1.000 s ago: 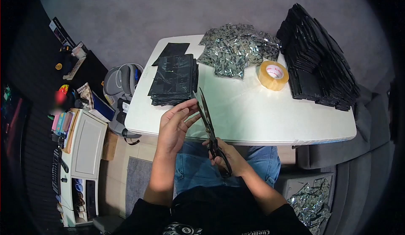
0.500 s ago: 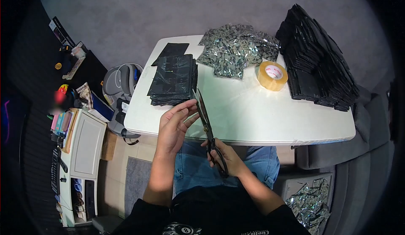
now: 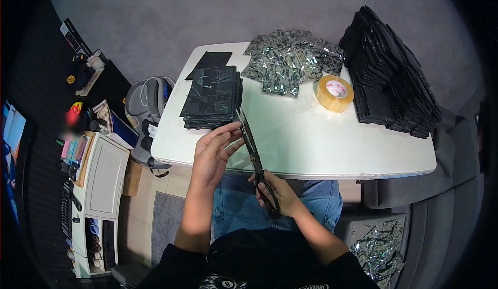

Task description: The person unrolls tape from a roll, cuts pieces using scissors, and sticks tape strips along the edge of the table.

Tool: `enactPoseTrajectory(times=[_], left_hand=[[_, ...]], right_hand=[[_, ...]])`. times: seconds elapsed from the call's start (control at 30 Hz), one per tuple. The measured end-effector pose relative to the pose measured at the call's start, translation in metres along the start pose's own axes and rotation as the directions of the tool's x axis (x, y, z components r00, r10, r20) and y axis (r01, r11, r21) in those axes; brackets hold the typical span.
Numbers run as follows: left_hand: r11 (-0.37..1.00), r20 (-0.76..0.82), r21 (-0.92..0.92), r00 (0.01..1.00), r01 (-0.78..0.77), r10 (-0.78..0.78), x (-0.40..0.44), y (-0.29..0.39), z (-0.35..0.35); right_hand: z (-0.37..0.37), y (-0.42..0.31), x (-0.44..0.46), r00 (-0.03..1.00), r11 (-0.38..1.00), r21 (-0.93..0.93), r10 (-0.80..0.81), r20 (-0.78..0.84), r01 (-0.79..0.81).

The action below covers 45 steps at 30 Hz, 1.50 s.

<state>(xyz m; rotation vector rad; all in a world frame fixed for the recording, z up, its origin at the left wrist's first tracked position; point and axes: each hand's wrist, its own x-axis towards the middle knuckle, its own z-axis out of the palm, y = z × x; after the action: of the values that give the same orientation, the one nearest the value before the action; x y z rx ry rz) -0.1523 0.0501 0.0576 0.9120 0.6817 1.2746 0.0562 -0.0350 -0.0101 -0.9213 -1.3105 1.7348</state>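
Note:
My right hand [image 3: 277, 191] is wrapped round the handles of a pair of black scissors [image 3: 253, 157] at the table's front edge. Their blades point up and away from me, parted slightly at the tips. My left hand [image 3: 211, 154] is beside the blades, fingers stretched toward them with nothing visible in its grasp. The fingertips are at the blade's left side; whether they touch it I cannot tell. Just beyond that hand lies a stack of flat black plastic packets [image 3: 212, 97]. Another flat black piece [image 3: 213, 62] sticks out behind the stack.
On the white table [image 3: 290, 144] are shiny camouflage-patterned packets [image 3: 282, 63], a roll of clear tape [image 3: 334, 93] and a tall pile of black packets [image 3: 389, 81]. More camouflage packets [image 3: 381, 250] lie low at right, near a grey sofa [image 3: 441, 185]. A white cabinet [image 3: 106, 177] stands left.
My hands and the scissors stay almost where they were. The view has shifted very slightly, and a screen at the far left now shows a bright picture.

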Motion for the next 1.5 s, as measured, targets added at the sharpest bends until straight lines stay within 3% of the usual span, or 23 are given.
enactPoseTrajectory(times=[0.57,0.67,0.8,1.0,1.1,1.3,1.5], left_hand=[[0.998,-0.013,0.052,0.999,-0.046,0.047,-0.004,-0.008,-0.002],[0.983,-0.086,0.163,0.991,-0.084,0.099,-0.003,-0.003,0.007],[0.998,-0.072,0.063,0.997,-0.018,0.022,0.006,-0.008,0.007],[0.999,-0.017,0.002,0.999,-0.046,0.046,0.008,-0.014,0.007],[0.998,-0.002,-0.04,0.999,-0.042,0.042,0.01,-0.017,0.005],[0.997,0.055,-0.069,0.998,-0.022,0.026,0.01,-0.018,0.002],[0.997,0.057,-0.078,0.998,0.002,0.003,0.018,-0.027,-0.008]], right_hand=[[-0.002,0.001,0.002,1.0,1.0,0.026,-0.005,-0.022,0.006],[-0.004,0.002,0.002,1.0,1.0,0.025,0.005,-0.031,-0.005],[-0.003,0.007,0.001,1.0,0.999,0.042,-0.014,-0.024,0.015],[-0.005,0.007,-0.003,1.0,1.0,-0.005,-0.001,-0.018,0.001],[-0.004,0.0,-0.005,1.0,1.0,0.004,0.003,0.007,-0.003],[-0.007,0.021,0.0,0.97,0.984,0.05,-0.176,0.167,0.17],[-0.012,0.025,0.002,0.948,0.975,0.174,-0.179,0.263,0.136]])
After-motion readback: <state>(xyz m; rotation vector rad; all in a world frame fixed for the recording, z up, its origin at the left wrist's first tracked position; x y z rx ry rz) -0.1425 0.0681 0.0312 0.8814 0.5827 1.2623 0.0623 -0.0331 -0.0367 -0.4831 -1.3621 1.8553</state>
